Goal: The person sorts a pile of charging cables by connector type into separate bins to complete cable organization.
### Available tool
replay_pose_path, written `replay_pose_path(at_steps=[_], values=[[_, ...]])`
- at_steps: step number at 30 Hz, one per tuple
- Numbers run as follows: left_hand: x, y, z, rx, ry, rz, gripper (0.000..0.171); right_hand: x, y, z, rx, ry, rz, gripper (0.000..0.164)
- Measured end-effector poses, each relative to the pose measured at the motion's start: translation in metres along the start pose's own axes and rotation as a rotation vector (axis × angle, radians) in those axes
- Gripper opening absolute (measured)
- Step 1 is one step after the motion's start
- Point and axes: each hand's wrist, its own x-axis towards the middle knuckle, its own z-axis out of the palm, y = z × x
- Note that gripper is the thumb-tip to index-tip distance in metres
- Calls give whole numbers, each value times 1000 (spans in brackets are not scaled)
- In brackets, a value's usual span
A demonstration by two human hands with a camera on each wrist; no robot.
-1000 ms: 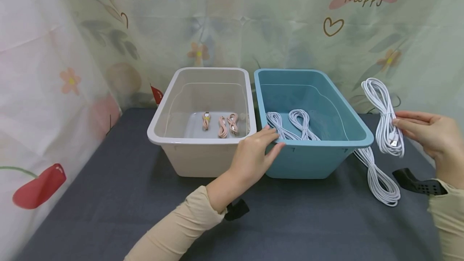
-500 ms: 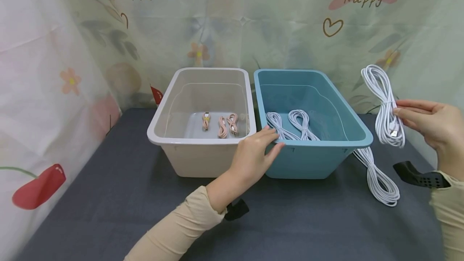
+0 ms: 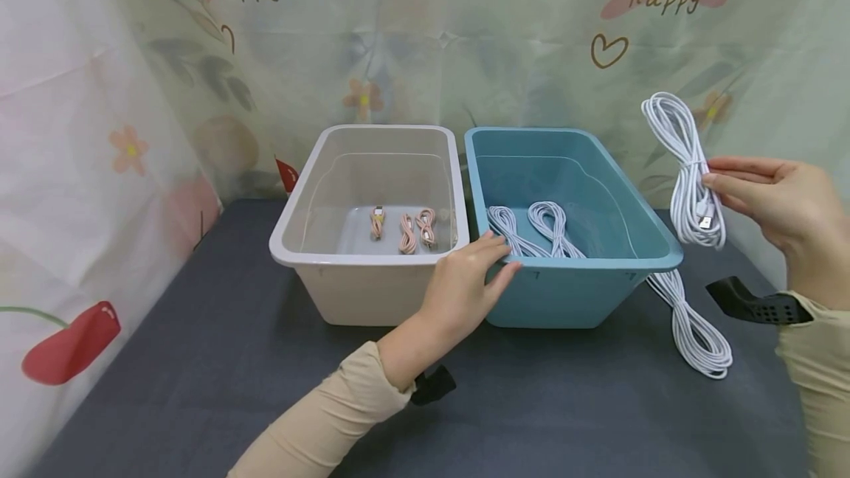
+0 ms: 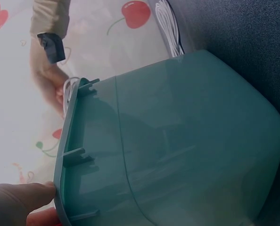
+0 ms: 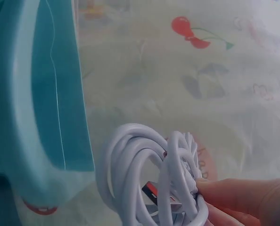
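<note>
My right hand point(image 3: 790, 198) pinches a coiled white USB cable point(image 3: 684, 168) between thumb and fingers, in the air to the right of the blue bin point(image 3: 578, 279). In the right wrist view the cable's loops point(image 5: 130, 160) surround its USB plug point(image 5: 155, 195). My left hand point(image 3: 465, 279) holds the blue bin's near left rim, thumb at the front and fingers over the edge. Two coiled white cables point(image 3: 551, 223) lie inside this bin. Another coiled white cable point(image 3: 697, 334) is on the table at its right, partly hidden by the bin.
Against the blue bin's left side stands a beige bin point(image 3: 372, 286), with 3 small bundles of pink cable point(image 3: 408, 233) on its floor. Both bins sit on a dark cloth-covered table point(image 3: 199, 375). Printed curtains point(image 3: 412, 35) hang behind and at the sides.
My right hand has raised the held white cable and brought it slightly left, toward the blue bin. My left hand stays at the rim, and the bins have not moved.
</note>
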Motion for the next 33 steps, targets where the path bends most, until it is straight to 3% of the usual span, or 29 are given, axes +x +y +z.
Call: replay_pose_path(at_steps=[4,6,11,24,33], values=[[0,1,0,-6,4,1,28,2,-8,7,-27,-5,-9,13],[0,1,0,-6,4,2,28,3,-10,9,45,-32,-20,13],[0,0,1,-1,5,2,28,6,-20,19,74,-61,-13,13],[0,1,0,4,0,-7,28,16,-43,46,-15,-180,-13,22],[0,0,1,9,10,2,27,22,-52,68,-36,-234,-71,16]])
